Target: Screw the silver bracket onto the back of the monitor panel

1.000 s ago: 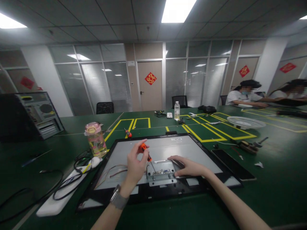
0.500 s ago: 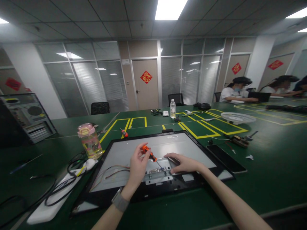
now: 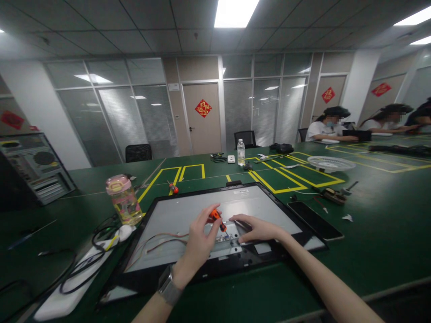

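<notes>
My left hand (image 3: 202, 235) is closed round the orange and black handle of a screwdriver (image 3: 216, 216). Its shaft slants down to the right, the tip at a small silver metal bracket (image 3: 225, 238) in the middle of a monitor panel (image 3: 168, 216). The panel lies flat, grey back up, with a black frame. My right hand (image 3: 261, 229) rests on the right side of the bracket, thumb near and fingers far, gripping it; the part under the palm is hidden. Thin wires (image 3: 158, 237) run over the panel left of my left hand.
A pink-lidded bottle (image 3: 123, 199) and a white power strip (image 3: 72, 282) with black cables stand left. A phone (image 3: 314, 220) lies right of the panel. Another screwdriver (image 3: 173, 188), a water bottle (image 3: 241, 152) and a round white part (image 3: 331, 163) sit beyond. An open computer case (image 3: 40, 166) is far left.
My left hand and the screwdriver have shifted a little right, and the hand has turned around the handle. My right hand stays on the bracket. The whole view has swung slightly.
</notes>
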Demonstrator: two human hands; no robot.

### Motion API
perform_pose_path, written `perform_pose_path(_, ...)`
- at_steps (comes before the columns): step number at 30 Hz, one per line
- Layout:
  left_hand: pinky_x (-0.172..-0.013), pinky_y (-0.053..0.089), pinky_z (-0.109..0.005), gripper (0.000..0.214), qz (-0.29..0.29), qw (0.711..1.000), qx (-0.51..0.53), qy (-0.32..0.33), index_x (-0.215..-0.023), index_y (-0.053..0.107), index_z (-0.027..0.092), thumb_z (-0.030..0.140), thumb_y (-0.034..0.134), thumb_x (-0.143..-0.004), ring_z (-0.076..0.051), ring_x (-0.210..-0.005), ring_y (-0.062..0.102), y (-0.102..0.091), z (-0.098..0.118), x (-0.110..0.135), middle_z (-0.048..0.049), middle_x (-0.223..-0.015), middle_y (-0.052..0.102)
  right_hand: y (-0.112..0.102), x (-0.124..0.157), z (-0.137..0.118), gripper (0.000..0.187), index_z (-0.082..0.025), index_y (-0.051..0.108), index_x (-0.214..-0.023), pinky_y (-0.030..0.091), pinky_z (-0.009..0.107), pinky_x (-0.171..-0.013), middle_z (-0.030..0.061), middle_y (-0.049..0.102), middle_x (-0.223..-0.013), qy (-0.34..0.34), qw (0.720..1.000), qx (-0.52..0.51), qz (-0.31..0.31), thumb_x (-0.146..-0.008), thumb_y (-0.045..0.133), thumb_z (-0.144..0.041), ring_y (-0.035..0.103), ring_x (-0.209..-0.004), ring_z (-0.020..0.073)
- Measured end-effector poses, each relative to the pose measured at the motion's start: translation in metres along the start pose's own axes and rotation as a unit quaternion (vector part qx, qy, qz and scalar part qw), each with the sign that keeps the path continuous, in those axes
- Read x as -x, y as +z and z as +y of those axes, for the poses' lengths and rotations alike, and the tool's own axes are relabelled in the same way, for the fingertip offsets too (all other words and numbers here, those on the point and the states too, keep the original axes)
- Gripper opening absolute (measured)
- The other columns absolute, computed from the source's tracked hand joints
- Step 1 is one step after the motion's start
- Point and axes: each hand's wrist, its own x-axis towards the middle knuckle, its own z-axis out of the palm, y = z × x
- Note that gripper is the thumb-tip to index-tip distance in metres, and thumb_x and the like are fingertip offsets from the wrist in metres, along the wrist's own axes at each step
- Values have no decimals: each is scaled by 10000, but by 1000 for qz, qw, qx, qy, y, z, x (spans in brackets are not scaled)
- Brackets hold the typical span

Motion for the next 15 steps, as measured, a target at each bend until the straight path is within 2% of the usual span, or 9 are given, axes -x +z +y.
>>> perform_pose_path(2, -776, 544, -297, 319, -30, 1000, 0, 8, -1196, 568, 212, 200, 520, -881, -162, -817, 668, 3, 7, -5, -70, -990, 670, 0, -1, 0, 746, -220, 484, -1339, 312, 405, -1104, 84, 491, -1386, -8, 1000, -1, -1, -677, 772, -403, 441, -1271, 282)
perform_pose_path(5, -764, 533, -293, 279, -78, 996, -2, 37, -1123, 597, 206, 160, 512, -861, -154, -793, 646, 9, 15, -16, -55, -954, 657, 1, -1, 1, 756, -217, 470, -1347, 322, 408, -1096, 81, 490, -1389, -23, 1000, -7, -1, -681, 771, -407, 444, -1265, 287)
perform_pose_path(7, -757, 518, -282, 249, -103, 991, -12, 86, -1067, 630, 200, 148, 523, -848, -147, -790, 621, 13, 20, -25, -47, -932, 631, 1, -1, 1, 724, -210, 485, -1330, 343, 411, -1080, 81, 507, -1369, -29, 1000, -10, 2, -691, 764, -407, 462, -1245, 293)
perform_pose_path(11, -748, 502, -283, 169, -131, 972, -85, 177, -968, 690, 196, 279, 592, -857, -164, -803, 576, 19, 32, -40, -56, -902, 554, 2, 0, 2, 576, -194, 580, -1216, 408, 408, -1017, 76, 588, -1256, -25, 1000, -6, 12, -698, 755, -377, 523, -1162, 303)
perform_pose_path(15, -762, 502, -277, 280, -230, 929, -166, 238, -1163, 603, 201, 189, 472, -916, -167, -850, 588, 16, 49, -45, -71, -977, 575, 4, 0, 4, 482, -163, 626, -1129, 470, 415, -936, 84, 643, -1148, 13, 1000, 5, -1, -708, 730, -375, 578, -1074, 311)
